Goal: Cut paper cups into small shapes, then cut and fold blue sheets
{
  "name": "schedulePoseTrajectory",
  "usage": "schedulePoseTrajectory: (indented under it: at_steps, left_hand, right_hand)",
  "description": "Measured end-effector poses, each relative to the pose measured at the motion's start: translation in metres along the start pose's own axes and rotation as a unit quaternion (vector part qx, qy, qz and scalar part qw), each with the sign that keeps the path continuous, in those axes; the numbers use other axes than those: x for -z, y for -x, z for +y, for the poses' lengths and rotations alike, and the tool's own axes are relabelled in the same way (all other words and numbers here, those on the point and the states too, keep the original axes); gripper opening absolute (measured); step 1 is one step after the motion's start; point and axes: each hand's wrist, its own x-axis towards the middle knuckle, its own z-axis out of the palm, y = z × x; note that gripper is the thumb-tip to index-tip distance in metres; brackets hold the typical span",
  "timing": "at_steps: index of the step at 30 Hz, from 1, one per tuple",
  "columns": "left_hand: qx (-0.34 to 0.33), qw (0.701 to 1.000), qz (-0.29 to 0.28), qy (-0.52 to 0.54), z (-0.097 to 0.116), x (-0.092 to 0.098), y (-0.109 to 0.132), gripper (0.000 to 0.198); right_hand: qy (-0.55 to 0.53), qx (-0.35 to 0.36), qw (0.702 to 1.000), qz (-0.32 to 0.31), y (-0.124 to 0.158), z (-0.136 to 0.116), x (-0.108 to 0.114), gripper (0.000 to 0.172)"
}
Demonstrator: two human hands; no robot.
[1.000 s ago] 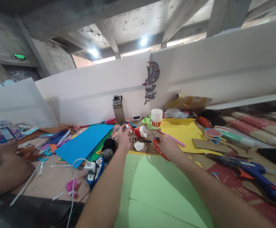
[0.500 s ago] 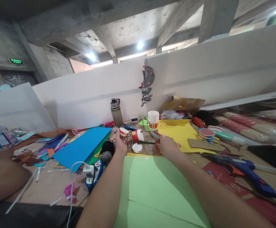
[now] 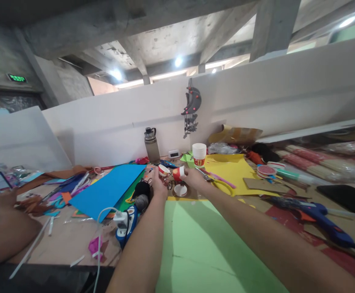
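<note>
My left hand (image 3: 159,185) is closed around a small red and white paper cup piece (image 3: 164,169), held above the table. Just to its right, my right hand (image 3: 194,178) grips a second small red paper cup (image 3: 178,173), and the two cups almost touch. Below them a white round lid (image 3: 180,189) lies on the table. Red-handled scissors (image 3: 206,176) rest on the yellow sheet (image 3: 230,171) right of my right hand. A light green paper sheet (image 3: 201,244) lies under both forearms.
A taller paper cup (image 3: 199,154) and a grey water bottle (image 3: 152,145) stand by the white partition. A blue sheet (image 3: 108,188) lies left, a blue glue gun (image 3: 320,217) right. Another person's arm (image 3: 3,232) rests at the far left among paper scraps. A charger plug (image 3: 123,219) sits near my left forearm.
My right hand left the red scissors on the yellow sheet, moved left and took up the red cup. My left hand kept its cup piece and shifted slightly right.
</note>
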Motion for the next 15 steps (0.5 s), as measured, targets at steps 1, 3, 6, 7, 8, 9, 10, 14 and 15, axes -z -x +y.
schedulePoseTrajectory:
  at_steps: [1,3,6,7,8,9,10,14,15]
  left_hand:
    - [0.001,1.0,0.004,0.001,-0.001,0.001,0.0,0.034]
    - [0.001,1.0,0.015,0.004,-0.002,0.002,0.0,0.034]
    - [0.002,1.0,0.029,0.0,-0.002,0.003,0.0,0.035]
    - [0.003,1.0,0.029,-0.003,-0.003,0.003,0.0,0.035]
    - [0.003,1.0,0.027,-0.007,-0.003,0.003,0.0,0.036]
    - [0.001,1.0,0.023,-0.01,-0.003,0.003,-0.001,0.036]
    - [-0.001,1.0,0.014,-0.012,-0.004,0.003,-0.002,0.035]
    - [-0.01,0.999,-0.026,-0.019,-0.007,0.002,-0.004,0.032]
    - [-0.002,1.0,-0.026,-0.015,-0.007,0.001,-0.004,0.031]
  right_hand:
    - [-0.022,-0.006,1.0,0.008,-0.002,0.001,-0.002,0.008]
    - [-0.074,-0.015,0.997,0.035,-0.005,0.004,-0.002,0.01]
    - [-0.165,-0.024,0.983,0.076,-0.005,0.01,0.006,0.017]
    - [-0.197,-0.026,0.977,0.081,-0.003,0.011,0.01,0.019]
    - [-0.227,-0.027,0.97,0.082,-0.001,0.013,0.015,0.022]
    - [-0.252,-0.026,0.964,0.082,0.002,0.014,0.02,0.024]
    - [-0.281,-0.024,0.957,0.074,0.006,0.015,0.025,0.025]
    - [-0.5,-0.007,0.864,-0.061,0.029,0.016,0.049,0.031]
    - [-0.541,-0.002,0.833,-0.116,0.036,0.016,0.055,0.033]
